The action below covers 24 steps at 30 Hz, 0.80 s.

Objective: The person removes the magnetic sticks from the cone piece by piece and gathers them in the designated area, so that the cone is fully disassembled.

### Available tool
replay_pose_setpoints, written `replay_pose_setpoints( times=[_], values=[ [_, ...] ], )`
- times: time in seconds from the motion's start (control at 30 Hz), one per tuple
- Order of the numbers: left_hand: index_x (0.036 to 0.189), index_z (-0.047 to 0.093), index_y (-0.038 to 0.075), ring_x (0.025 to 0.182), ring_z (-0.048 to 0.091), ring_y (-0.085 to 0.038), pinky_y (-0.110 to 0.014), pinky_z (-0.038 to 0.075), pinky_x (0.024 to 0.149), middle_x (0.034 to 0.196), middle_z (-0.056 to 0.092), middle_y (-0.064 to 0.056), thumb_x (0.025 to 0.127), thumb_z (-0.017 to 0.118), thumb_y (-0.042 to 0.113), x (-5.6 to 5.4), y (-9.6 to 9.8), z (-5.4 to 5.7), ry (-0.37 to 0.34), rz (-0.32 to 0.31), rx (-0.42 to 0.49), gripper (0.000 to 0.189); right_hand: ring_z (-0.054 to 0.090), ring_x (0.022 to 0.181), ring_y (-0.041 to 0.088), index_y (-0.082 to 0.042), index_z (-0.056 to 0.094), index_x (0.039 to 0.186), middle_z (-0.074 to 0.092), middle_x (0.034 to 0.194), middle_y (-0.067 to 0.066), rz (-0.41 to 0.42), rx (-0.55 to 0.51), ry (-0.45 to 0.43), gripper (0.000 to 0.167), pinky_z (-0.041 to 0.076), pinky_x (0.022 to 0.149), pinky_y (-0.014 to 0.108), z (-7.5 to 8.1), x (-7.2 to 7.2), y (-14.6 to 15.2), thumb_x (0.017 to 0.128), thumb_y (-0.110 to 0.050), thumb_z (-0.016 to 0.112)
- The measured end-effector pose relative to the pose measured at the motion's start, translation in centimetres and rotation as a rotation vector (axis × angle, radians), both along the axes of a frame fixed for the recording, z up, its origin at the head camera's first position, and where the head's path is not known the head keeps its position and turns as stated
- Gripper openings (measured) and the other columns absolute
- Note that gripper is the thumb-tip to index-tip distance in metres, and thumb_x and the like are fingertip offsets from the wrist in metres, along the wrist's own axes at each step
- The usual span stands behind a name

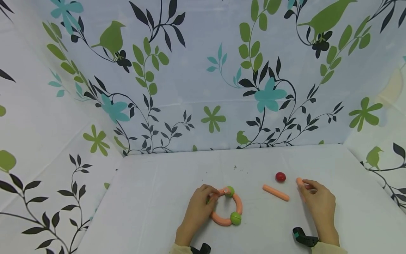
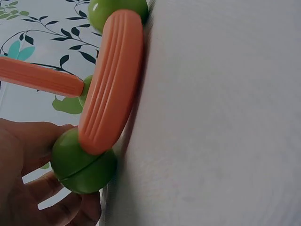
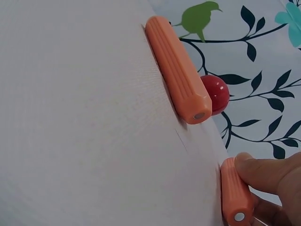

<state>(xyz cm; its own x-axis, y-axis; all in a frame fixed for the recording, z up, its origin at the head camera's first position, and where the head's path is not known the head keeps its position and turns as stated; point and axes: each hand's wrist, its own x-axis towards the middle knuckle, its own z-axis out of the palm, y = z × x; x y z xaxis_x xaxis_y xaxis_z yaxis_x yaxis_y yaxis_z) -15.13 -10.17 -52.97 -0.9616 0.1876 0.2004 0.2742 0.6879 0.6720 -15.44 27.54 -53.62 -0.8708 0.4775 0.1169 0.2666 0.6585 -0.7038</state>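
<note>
The ring (image 1: 221,221) is lying on the white table (image 1: 152,197) at the lower centre of the head view, its curved orange bars (image 2: 113,80) joining green balls (image 1: 235,218). The left hand (image 1: 197,208) is covering part of its left side; in the left wrist view, thumb and fingers are grasping a ball at lower left. The right hand (image 1: 321,203), at the lower right of the head view, is pinching a straight orange stick (image 3: 235,193) between thumb and fingers, a round silvery spot showing on its end. Between the hands, a second stick (image 1: 276,193) is lying at a slant, touched by neither, with a red ball (image 1: 280,177) sitting near it, just above in the head view. Black devices (image 1: 305,239) are sitting at both wrists beside pale sleeves (image 1: 328,248) along the bottom edge. Behind, a cloth (image 1: 196,70) printed with birds, leaves and flowers is filling the upper frame.
</note>
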Motion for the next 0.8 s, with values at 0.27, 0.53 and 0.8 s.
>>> replay_pose_setpoints(
  times=[0.27, 0.53, 0.8],
  values=[
    [0.113, 0.075, 0.019, 0.083, 0.054, -0.002, -0.022, 0.048, 0.073, 0.112, 0.070, 0.005, 0.101, 0.068, 0.021, 0.2, -0.4, -0.1, -0.032, -0.035, 0.021, 0.014, 0.069, 0.094, 0.040, 0.003, 0.071, 0.123, 0.073, 0.109, 0.027, 0.013, -0.007, -0.007, 0.035, 0.042, 0.054, 0.021, 0.0, 0.2, 0.0, 0.098, -0.022, 0.073],
    [0.127, 0.070, 0.023, 0.091, 0.057, -0.004, -0.024, 0.049, 0.079, 0.119, 0.069, 0.005, 0.106, 0.060, 0.035, 0.2, -1.7, 0.1, -0.155, -0.181, 0.061, 0.026, 0.070, 0.101, 0.043, 0.002, 0.071, 0.123, 0.074, 0.112, 0.027, 0.028, -0.035, -0.014, 0.031, 0.044, 0.054, 0.019, 0.5, 0.4, 0.2, 0.099, -0.017, 0.070],
    [0.136, 0.065, 0.022, 0.100, 0.059, -0.008, -0.025, 0.050, 0.083, 0.129, 0.067, 0.002, 0.104, 0.064, 0.023, -0.3, -2.4, 0.2, -0.238, -0.245, 0.100, 0.031, 0.070, 0.100, 0.041, 0.001, 0.072, 0.123, 0.074, 0.115, 0.025, 0.009, -0.037, 0.015, 0.031, 0.041, 0.055, 0.015, 1.2, 0.3, 0.5, 0.099, -0.017, 0.069]
  ],
)
